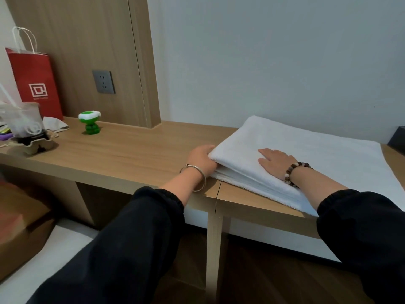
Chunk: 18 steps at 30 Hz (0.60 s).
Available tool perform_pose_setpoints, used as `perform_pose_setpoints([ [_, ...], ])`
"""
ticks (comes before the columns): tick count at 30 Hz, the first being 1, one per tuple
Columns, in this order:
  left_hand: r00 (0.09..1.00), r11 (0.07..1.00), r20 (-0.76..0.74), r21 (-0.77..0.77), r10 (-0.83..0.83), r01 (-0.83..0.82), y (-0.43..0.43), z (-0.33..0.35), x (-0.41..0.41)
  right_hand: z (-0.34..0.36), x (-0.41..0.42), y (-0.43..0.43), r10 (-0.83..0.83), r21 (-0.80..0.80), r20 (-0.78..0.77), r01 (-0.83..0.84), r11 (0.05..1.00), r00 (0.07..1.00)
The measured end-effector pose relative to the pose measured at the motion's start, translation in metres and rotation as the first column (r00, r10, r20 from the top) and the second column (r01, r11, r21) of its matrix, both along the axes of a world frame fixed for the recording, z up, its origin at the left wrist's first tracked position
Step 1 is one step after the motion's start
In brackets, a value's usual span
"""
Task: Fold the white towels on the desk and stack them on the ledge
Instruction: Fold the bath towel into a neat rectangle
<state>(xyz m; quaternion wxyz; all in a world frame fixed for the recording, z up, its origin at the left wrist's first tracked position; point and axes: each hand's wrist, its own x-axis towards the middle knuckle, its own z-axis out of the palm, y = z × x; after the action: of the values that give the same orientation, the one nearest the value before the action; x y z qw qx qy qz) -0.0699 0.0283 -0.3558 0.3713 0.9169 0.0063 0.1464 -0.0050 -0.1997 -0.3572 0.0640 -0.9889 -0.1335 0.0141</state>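
A big white towel [317,154] lies folded in thick layers on the right part of the long wooden table [131,152]. Its far side is close to the pale wall, and its near edge sits right along the front edge of the table. The left hand [201,160] is at the towel's left end. Its fingers [207,148] bend round that folded end and hold it, and the tips are hidden behind the cloth. The right hand [274,163] lies flat on top of the towel near the left end. Its fingers are straight and a little apart, pressing down on the soft cloth. There is a thin silver bangle [198,178] on the left wrist and a bracelet of brown and pale beads [294,172] on the right wrist. Both arms have black sleeves. Far away at the left end of the table stands a red paper bag [36,84] with white handles, leaning on the wood wall panel. Near it is a clear plastic cup [24,121] with a straw, sitting in a cardboard cup holder [32,145]. A small green toy [90,123] with a white top stands alone a bit to the right of them. A grey wall socket [104,82] is on the panel above the toy.
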Motion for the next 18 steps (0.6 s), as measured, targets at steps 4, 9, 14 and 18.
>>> perform_pose_setpoints([
  [4, 0.984, 0.887, 0.066, 0.446, -0.168, 0.121, 0.008, 0.002, -0.005, 0.0, -0.002, 0.0, 0.005, 0.007, 0.012, -0.005, 1.0, 1.0],
  [9, 0.959, 0.528, -0.015, 0.832, -0.283, 0.169, 0.013, 0.0, -0.008, 0.0, -0.002, 0.001, 0.003, -0.017, 0.014, -0.003, 1.0, 1.0],
  [14, 0.986, 0.542, 0.005, 0.836, -0.168, 0.088, 0.015, -0.001, 0.0, 0.01, -0.003, -0.008, 0.038, -0.067, -0.048, -0.041, 0.997, 0.998],
  [18, 0.982, 0.401, -0.139, 0.913, 0.128, 0.077, 0.035, 0.023, 0.014, 0.023, -0.009, -0.031, 0.054, -0.128, -0.165, -0.075, 0.989, 0.985],
])
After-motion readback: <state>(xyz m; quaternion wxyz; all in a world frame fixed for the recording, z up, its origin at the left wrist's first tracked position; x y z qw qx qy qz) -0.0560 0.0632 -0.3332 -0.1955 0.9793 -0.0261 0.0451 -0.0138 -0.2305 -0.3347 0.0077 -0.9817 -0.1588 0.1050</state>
